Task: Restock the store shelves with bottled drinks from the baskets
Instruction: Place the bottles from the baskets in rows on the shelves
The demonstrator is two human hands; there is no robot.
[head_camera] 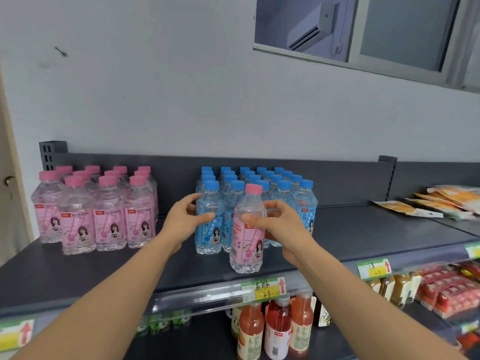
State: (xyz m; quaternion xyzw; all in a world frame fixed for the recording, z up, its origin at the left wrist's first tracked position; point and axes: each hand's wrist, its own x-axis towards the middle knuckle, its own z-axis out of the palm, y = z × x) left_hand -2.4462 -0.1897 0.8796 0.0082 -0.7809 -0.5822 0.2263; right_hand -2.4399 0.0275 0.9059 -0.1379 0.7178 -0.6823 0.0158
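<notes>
1. Clear plastic bottle with pink cap and pink label [246, 245]: upright, its base at the front of the dark grey metal shelf [91, 268], touching the front row of the block of clear blue-capped, blue-labelled bottles [283, 193].
2. Right hand [279, 220]: clamped on this pink-capped bottle at its shoulder, thumb across the front, fingers curled behind.
3. Left hand [185, 219]: wrapped around the front-left bottle of the blue block [209, 237], thumb on its front above the label. The two hands are close but do not touch.
4. Blue block: five columns, several rows deep, standing against the shelf's back panel.
5. Left of the blue block, across a gap: a group of pink-capped peach soda bottles [96, 216], all upright.
6. Right of the blue block, well apart: flat orange-and-white packets [441, 201] lying on the adjoining shelf.
7. Below the blue block: a green-and-yellow price tag [263, 288] on the shelf edge, and under it orange and red drink bottles [276, 328].
8. Below and right of the block: red packaged goods [446, 289].
</notes>
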